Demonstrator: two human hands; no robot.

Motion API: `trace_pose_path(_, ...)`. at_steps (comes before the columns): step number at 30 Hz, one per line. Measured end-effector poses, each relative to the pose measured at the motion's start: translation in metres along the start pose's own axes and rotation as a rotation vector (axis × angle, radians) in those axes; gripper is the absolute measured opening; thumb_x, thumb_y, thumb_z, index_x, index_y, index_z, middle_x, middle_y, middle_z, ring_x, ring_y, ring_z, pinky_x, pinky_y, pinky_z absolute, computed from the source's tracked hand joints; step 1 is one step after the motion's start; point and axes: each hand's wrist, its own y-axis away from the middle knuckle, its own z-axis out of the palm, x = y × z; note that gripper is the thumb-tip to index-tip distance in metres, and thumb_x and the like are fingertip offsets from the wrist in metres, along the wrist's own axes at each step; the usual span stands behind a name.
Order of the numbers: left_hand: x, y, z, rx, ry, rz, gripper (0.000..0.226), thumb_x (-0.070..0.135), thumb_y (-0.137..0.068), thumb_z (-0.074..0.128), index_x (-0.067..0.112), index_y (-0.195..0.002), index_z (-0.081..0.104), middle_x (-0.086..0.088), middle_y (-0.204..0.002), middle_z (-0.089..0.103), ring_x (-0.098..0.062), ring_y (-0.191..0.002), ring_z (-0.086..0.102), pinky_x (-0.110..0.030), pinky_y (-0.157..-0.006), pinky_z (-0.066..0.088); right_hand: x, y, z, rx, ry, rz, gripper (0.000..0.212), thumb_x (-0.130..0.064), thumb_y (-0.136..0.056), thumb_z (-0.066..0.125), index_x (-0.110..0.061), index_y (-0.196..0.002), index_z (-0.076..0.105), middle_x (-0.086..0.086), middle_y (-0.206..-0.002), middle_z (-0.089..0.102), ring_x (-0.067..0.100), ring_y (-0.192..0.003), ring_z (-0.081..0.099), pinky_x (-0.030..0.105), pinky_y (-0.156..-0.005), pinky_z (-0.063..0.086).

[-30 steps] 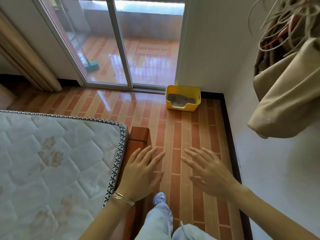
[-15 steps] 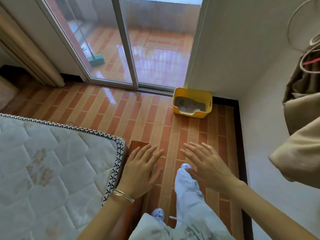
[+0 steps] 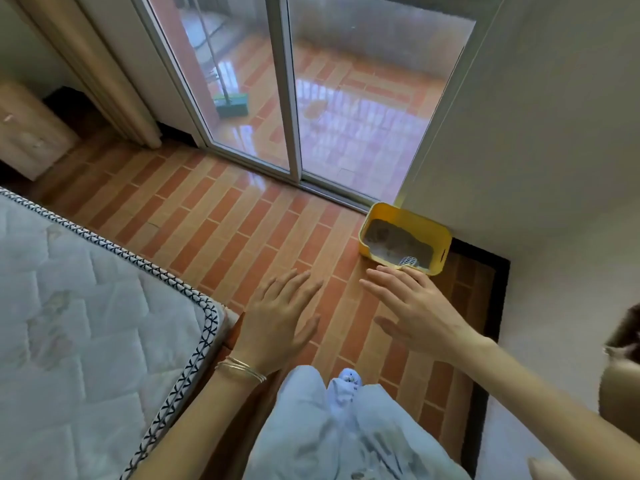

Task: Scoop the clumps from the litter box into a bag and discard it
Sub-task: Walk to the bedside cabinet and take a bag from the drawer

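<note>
Left hand out flat, palm down, fingers straight and slightly spread, holding nothing; thin bangles on the wrist. Right hand same: fingers extended, empty, fingertips overlapping the near edge of the litter box in view; can't tell if they touch it. Box is yellow, on the tiled floor in the far right corner, against the white wall and just beside the sliding glass door. Grey litter inside, pale slotted scoop at the near rim. Mattress on the left. Pale blue trouser legs and a shoe near bottom. Green broom head on the balcony beyond the glass.
</note>
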Motion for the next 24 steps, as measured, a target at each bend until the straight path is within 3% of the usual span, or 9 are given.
trace_pose_path(11, -0.042, -0.051, 0.019, -0.005, 0.031, -0.175, 0.051, 0.043, -0.086, 0.046, 0.028, -0.134, 0.046, 0.004, -0.134, 0.052, -0.015, -0.128, 0.043, -0.038, -0.106, 0.029, 0.050, -0.095, 0.021, -0.117, -0.037, -0.096, 0.051, -0.045, -0.091, 0.039, -0.023, -0.138, 0.039, 0.001, -0.139, 0.048, 0.022, -0.130, 0.044, 0.047, -0.102, 0.041)
trace_pose_path(20, -0.146, -0.131, -0.026, 0.049, 0.004, -0.251, 0.052, 0.046, -0.087, 0.041, 0.029, -0.135, 0.039, 0.003, -0.133, 0.053, -0.016, -0.126, 0.045, -0.042, -0.105, 0.036, 0.068, -0.249, 0.009, -0.159, 0.036, -0.240, 0.051, -0.048, -0.093, 0.034, -0.026, -0.139, 0.037, 0.000, -0.141, 0.046, 0.021, -0.129, 0.044, 0.047, -0.101, 0.042)
trace_pose_path(24, -0.198, -0.154, -0.052, 0.068, -0.069, -0.280, 0.052, 0.047, -0.088, 0.037, 0.028, -0.136, 0.040, 0.001, -0.133, 0.053, -0.018, -0.126, 0.047, -0.044, -0.105, 0.033, 0.062, -0.327, -0.004, -0.101, 0.061, -0.340, 0.052, -0.046, -0.092, 0.034, -0.024, -0.138, 0.039, 0.002, -0.140, 0.047, 0.022, -0.128, 0.045, 0.047, -0.102, 0.041)
